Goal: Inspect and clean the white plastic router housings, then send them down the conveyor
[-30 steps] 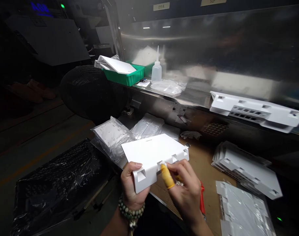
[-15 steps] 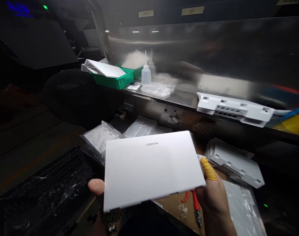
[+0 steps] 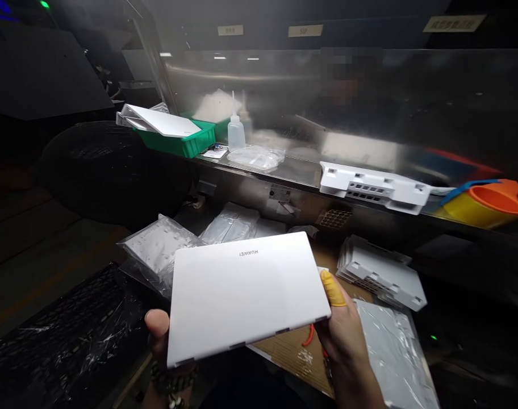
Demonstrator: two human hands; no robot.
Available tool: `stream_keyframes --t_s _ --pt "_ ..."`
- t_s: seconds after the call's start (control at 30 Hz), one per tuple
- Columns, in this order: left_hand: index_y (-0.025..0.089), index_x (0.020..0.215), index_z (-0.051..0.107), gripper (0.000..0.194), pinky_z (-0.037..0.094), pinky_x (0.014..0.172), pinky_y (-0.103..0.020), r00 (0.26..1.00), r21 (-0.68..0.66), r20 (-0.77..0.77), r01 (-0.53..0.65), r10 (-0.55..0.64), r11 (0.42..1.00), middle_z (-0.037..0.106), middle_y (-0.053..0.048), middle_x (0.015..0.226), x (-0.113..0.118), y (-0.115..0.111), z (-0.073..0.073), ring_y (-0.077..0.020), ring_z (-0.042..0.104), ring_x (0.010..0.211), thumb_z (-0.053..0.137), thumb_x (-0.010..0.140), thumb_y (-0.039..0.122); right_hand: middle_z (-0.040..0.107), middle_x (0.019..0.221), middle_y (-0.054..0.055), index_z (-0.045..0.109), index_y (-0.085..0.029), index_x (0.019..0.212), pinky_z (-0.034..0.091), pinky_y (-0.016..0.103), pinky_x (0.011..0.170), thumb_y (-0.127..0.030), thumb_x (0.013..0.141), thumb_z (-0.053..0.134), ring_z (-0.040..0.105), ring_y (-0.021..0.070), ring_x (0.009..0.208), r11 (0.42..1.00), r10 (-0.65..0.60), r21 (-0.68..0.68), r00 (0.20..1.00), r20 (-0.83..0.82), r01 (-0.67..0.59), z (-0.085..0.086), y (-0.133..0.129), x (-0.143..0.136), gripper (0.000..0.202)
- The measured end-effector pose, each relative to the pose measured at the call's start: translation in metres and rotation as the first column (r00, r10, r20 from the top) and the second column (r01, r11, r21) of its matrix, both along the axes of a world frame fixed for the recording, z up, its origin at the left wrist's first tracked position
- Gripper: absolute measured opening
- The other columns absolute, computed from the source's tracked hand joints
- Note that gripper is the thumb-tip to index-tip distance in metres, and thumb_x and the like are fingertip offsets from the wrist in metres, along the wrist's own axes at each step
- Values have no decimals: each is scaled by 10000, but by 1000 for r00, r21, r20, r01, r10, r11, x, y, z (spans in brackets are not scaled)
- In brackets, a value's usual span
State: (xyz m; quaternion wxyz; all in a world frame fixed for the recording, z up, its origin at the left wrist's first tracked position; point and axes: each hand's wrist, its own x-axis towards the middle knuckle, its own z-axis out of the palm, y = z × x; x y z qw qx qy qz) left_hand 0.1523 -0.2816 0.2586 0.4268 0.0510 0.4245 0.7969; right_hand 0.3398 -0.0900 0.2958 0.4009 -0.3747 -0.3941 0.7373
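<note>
Between my hands is a white plastic cover (image 3: 246,298), its smooth face up and the word HUAWEI upside down near the far edge. My left hand (image 3: 157,329) grips its left end; the thumb shows, the other fingers are hidden behind it. At the right end my right hand (image 3: 344,335) holds it, a yellow finger cot (image 3: 333,289) on the thumb. Below the cover lies a cardboard sheet (image 3: 284,360) with a red-handled tool (image 3: 309,335) partly hidden by my right hand. Stacked grey-white housings (image 3: 380,272) stand just beyond that hand.
Along the steel shelf are a green bin (image 3: 186,146) holding white covers, a squeeze bottle (image 3: 236,133), a clear plastic bag (image 3: 259,158), a white housing (image 3: 374,190) and a yellow-orange tape roll (image 3: 484,204). Bagged parts (image 3: 159,244) lie left; a black crate (image 3: 50,346) stands lower left.
The view has turned a little to the right, so the shelf items sit further left and the tape roll shows more fully. Both hands still hold the cover, which is tilted slightly differently.
</note>
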Motion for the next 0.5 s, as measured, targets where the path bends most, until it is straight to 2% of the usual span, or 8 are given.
stream_keyframes --t_s 0.1,0.17,0.23,0.3,0.4,0.43,0.5 --pt "316 1109 765 720 544 1006 -516 995 -6 102 -11 12 1000 818 -81 999 -11 6 10 -396 622 1266 641 654 860 753 946 10 692 -205 1091 506 263 597 -493 870 720 660 167 725 999 23 46 1000 9 -23 -5 2 3 364" --pt "252 1127 760 682 559 988 -544 997 -43 77 -1 4 999 803 -125 1066 -18 14 22 -423 637 1235 756 652 742 743 941 13 664 -207 1107 497 254 592 -519 910 671 636 154 709 990 36 134 998 48 -42 -9 4 8 369" --pt "212 1140 753 627 586 952 -538 1000 -147 -8 22 -24 989 797 -139 1081 -21 21 33 -424 675 1170 884 628 548 740 951 25 632 -210 1125 495 253 591 -540 934 629 635 155 710 961 54 265 992 112 -82 -15 8 14 381" --pt "186 1114 763 575 619 901 -502 992 -253 -115 21 -51 967 805 -129 1031 -20 27 39 -403 719 1083 941 603 381 743 1024 52 599 -214 1152 530 276 668 -529 941 622 678 183 816 910 21 403 983 185 -95 -19 14 20 380" --pt "171 952 808 415 647 839 -401 958 -283 -288 -68 -17 957 812 -95 889 -15 29 40 -356 761 956 956 587 300 715 1200 104 557 -214 1202 553 345 867 -481 955 622 684 225 1063 839 -164 544 962 216 20 -20 21 28 370" --pt "180 888 816 354 644 843 -368 939 -267 -345 -94 -4 959 810 -85 865 -12 29 39 -341 763 946 959 579 278 704 1237 115 549 -215 1200 563 348 856 -476 965 608 692 221 1050 834 -212 548 956 203 69 -18 23 31 356" --pt "217 806 823 275 625 877 -329 883 -236 -470 -111 -13 965 809 -66 861 -8 31 40 -318 758 958 960 568 223 701 1260 127 546 -219 1147 578 304 661 -501 975 577 725 190 841 881 -203 460 967 152 112 -11 25 34 331"
